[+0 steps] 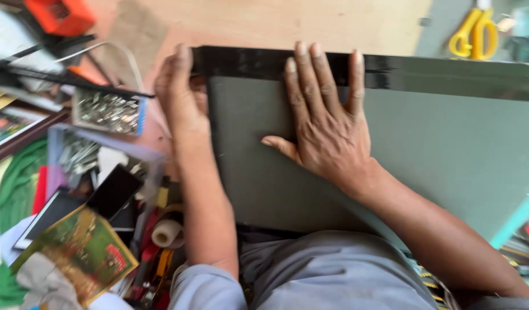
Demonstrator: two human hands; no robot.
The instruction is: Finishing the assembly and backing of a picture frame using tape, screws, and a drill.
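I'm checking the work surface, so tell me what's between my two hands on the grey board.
In the head view, only bare grey board and its glossy black strip lie between the left hand and right hand; nothing else rests there.

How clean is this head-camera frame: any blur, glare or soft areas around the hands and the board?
Head view: even, soft daylight with no hard shadows; slight motion blur softens the right hand and left hand; the glossy black tape strip along the grey board carries pale glare streaks; the yellow scissors and the box of staples at the edges are smeared and out of focus.
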